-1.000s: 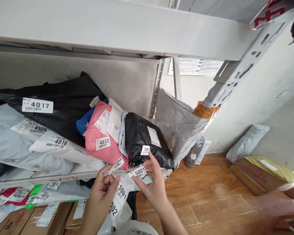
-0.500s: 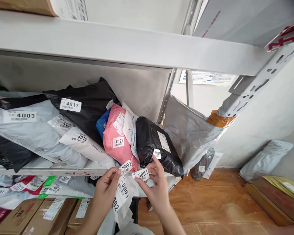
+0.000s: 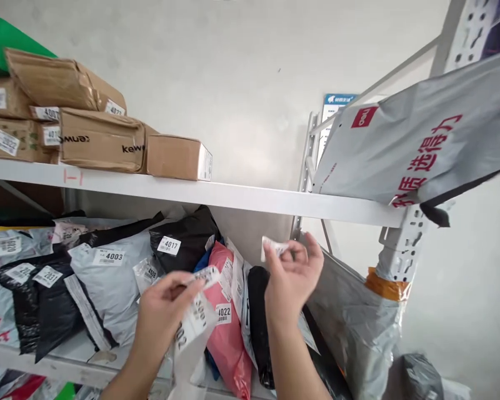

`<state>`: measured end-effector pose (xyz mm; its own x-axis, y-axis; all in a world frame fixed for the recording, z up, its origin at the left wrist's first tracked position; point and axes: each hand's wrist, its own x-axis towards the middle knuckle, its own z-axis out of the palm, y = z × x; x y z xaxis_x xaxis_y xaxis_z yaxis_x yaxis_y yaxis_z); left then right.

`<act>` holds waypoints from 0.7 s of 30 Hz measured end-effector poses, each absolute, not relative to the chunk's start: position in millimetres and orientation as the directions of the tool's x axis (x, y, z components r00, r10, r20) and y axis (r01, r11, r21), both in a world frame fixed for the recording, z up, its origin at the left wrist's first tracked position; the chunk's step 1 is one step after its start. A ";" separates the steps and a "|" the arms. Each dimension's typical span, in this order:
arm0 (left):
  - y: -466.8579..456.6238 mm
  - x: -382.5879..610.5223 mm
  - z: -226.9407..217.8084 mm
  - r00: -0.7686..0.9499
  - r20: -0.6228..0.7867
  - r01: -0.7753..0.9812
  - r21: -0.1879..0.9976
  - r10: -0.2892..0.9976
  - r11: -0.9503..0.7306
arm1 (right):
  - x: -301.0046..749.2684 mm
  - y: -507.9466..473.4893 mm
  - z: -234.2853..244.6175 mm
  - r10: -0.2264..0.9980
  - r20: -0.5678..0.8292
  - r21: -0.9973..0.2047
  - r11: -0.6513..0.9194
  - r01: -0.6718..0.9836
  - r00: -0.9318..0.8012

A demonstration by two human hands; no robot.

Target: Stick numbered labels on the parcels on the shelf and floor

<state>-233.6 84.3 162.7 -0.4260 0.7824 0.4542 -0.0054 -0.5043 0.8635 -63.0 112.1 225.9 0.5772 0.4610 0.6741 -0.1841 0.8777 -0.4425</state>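
Note:
My left hand [image 3: 160,314] pinches a strip of white number labels [image 3: 194,322] that hangs down from it; a label at its top [image 3: 206,275] sticks out from my fingertips. My right hand [image 3: 291,278] is raised and pinches a single white label [image 3: 273,247] between thumb and fingers. Both hands hover in front of a shelf packed with parcels: a pink bag marked 4022 [image 3: 227,322], a black bag [image 3: 258,322] beside it, a black bag marked 4017 [image 3: 183,241] and a grey bag marked 4003 [image 3: 112,272].
The white shelf board [image 3: 233,197] above carries several brown cardboard boxes [image 3: 100,139]. A large grey mailer with red characters [image 3: 416,144] lies on the upper right rack. Another grey bag [image 3: 354,328] leans by the perforated upright [image 3: 400,244]. A bare wall is behind.
The view has tilted upward, bringing the upper shelf and boxes into sight. My right hand has lifted away from the strip with one label; my left hand still holds the strip.

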 end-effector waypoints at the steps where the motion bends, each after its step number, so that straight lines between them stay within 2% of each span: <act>1: 88.1 -229.8 181.7 -0.443 0.418 -0.080 0.862 0.793 -0.500 | -71.5 118.6 240.3 0.463 0.651 -0.416 0.881 -0.228 0.602; 4: 103.6 -214.2 232.0 -0.453 0.423 -0.290 0.763 0.785 -0.578 | -91.7 136.8 267.1 0.477 0.581 -0.384 0.875 -0.294 0.660; 7: 123.2 -200.5 264.0 -0.460 0.459 -0.367 0.681 0.760 -0.634 | -101.8 149.8 275.2 0.478 0.540 -0.398 0.870 -0.290 0.692; 13: 157.7 -194.2 274.7 -0.499 0.495 -0.306 0.667 0.711 -0.679 | -104.8 159.0 276.9 0.438 0.471 -0.400 0.880 -0.257 0.766; 21: 171.5 -188.8 276.7 -0.519 0.496 -0.279 0.671 0.696 -0.687 | -100.1 159.7 278.0 0.464 0.496 -0.475 0.853 -0.218 0.734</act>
<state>-188.8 171.5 276.7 -0.5191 0.6959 0.4963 -0.2790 -0.6868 0.6712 -100.1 159.7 278.0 0.7338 0.4639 0.4963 -0.2182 0.8527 -0.4746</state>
